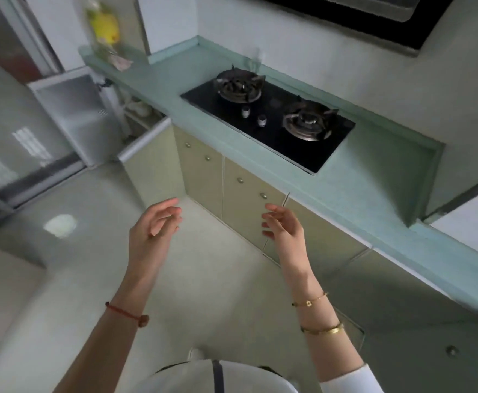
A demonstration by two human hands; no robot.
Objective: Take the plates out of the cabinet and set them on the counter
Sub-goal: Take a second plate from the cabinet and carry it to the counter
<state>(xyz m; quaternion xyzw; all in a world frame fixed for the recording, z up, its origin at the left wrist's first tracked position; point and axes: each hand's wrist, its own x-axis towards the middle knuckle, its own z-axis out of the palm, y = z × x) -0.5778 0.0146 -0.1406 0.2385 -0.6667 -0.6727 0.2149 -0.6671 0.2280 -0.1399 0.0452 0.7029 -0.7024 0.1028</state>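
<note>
My left hand and my right hand are held out in front of me above the floor, fingers loosely apart, both empty. A pale green counter runs diagonally on the right. Under it at the far left, a cabinet stands with both doors swung out. White dishes show dimly on its shelves; I cannot tell which are plates. The cabinet lies well beyond both hands.
A black two-burner gas hob is set into the counter. A yellow bag hangs over the counter's far end. Shut cabinet doors with small knobs line the front below the hob. The open white-framed door juts over the floor.
</note>
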